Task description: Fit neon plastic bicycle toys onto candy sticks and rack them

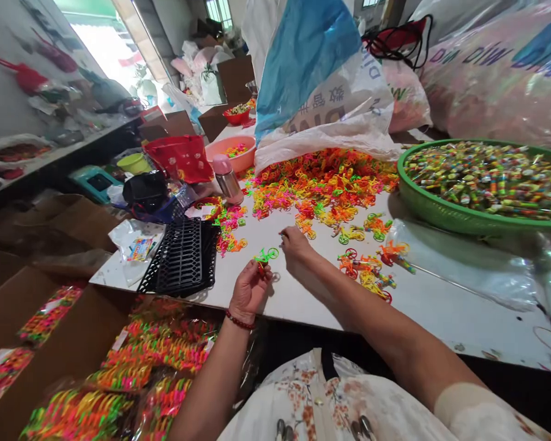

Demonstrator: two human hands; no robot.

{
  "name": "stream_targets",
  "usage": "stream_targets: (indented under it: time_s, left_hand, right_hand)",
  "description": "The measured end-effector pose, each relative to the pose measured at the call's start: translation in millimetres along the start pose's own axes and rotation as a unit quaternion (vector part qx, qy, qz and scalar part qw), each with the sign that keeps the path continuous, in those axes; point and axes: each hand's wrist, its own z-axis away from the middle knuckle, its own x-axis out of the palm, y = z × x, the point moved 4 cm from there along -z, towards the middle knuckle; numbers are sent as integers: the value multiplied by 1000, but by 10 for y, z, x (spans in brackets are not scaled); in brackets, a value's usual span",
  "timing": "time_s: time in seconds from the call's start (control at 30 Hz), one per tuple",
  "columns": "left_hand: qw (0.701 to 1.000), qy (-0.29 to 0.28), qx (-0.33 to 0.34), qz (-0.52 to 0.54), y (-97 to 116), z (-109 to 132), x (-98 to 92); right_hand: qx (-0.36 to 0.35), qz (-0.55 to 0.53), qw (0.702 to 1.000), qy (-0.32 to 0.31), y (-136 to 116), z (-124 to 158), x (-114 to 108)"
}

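Observation:
My left hand holds a small green toy bicycle above the white table, pinched between the fingers. Just to its right, my right hand rests on the tabletop with its fingertips together on a tiny part that is too small to make out. A big heap of neon orange, pink and yellow plastic bicycle parts spreads out beyond both hands. Several assembled toy bicycles lie to the right of my right hand.
A green basin of small coloured pieces stands at the right. Black plastic trays, a pink bottle and a pink bowl sit at the left. A large plastic sack rises behind the heap. Boxes of packed toys stand below the table edge.

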Motion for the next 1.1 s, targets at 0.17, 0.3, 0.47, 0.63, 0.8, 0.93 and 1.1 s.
stream_targets:
  time_s: [0.17, 0.3, 0.47, 0.63, 0.8, 0.93, 1.1]
  left_hand:
    - [993, -66, -5, -95, -84, 9, 136]
    - [965, -114, 2, -238, -289, 10, 320]
    - [939, 27, 22, -343, -511, 89, 465]
    - [955, -8, -19, -297, -683, 213, 683]
    - [955, 21, 33, -293, -635, 175, 638]
    - [947, 8, 36, -320, -649, 187, 616]
    - [947, -40, 37, -315, -714, 247, 661]
  right_hand:
    - [92, -483, 867, -79, 58, 772, -155]
    - [141, -582, 797, -77, 116, 1227, -351]
    - [44, -307, 946, 97, 160, 1463, -617]
    - [-65, -140, 984, 87, 36, 1629, -494]
    - [44, -319, 934, 154, 175, 1642, -578]
    - [140, -492, 853, 103, 286, 1615, -604]
    - [220, -670, 707, 62, 262, 1640, -505]
